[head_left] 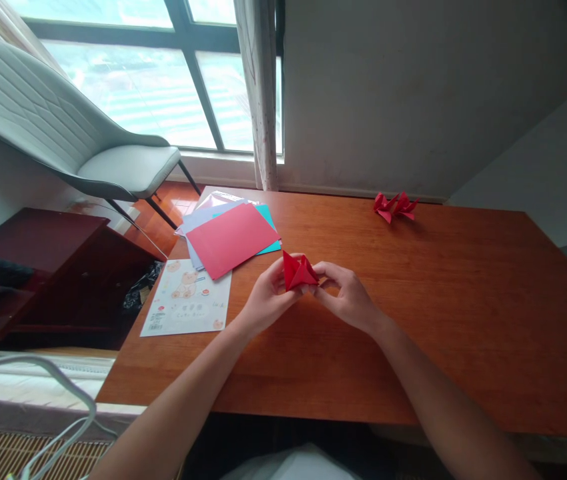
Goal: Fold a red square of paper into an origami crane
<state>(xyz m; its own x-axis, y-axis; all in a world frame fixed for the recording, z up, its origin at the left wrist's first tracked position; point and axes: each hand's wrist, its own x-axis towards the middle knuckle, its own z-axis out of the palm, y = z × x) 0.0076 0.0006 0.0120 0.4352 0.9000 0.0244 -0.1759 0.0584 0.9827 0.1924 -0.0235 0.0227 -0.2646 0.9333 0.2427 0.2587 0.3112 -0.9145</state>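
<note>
Between my hands is a red origami piece (298, 273) with pointed, folded flaps, held just above the wooden table (443, 333). My left hand (269, 297) grips its left side, thumb in front and fingers partly hidden behind the paper. On the other side, my right hand (346, 297) pinches the right corner between thumb and fingertips. Left of my hands lie stacked sheets, a red sheet of paper (233, 240) on top and a teal sheet (267, 220) peeking out beneath. Finished-looking red origami figures (396, 207) stand at the table's far edge.
A white printed sheet with bears (188, 313) lies at the table's left edge. Beyond it are a dark red cabinet (58, 247) and a grey chair (128, 163) by the window. White cables (68, 387) run at the lower left. A wall (388, 100) borders the table's far side.
</note>
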